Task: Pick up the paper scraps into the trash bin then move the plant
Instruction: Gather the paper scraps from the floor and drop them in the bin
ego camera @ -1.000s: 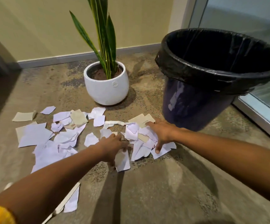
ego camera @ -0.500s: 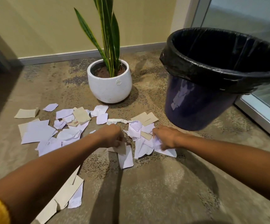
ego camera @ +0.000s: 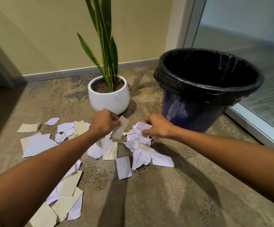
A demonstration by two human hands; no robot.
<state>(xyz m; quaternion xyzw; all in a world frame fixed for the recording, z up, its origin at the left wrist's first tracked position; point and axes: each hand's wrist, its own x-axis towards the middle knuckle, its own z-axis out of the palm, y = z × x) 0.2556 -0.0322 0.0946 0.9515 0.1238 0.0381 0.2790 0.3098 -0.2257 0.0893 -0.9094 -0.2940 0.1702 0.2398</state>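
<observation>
White and beige paper scraps lie scattered over the carpet in front of me. My left hand pinches a beige scrap lifted off the floor. My right hand grips a bunch of crumpled white scraps above the pile. A dark blue trash bin with a black liner stands just right of my right hand. A snake plant in a round white pot stands behind my left hand.
A yellow wall with a grey skirting runs behind the plant. A glass partition with a metal floor rail borders the right side. More scraps lie under my left forearm near the bottom left.
Both hands have closed on scraps and lifted them off the floor, moving away from me. The view has tilted up and back, so more floor and scraps show in front.
</observation>
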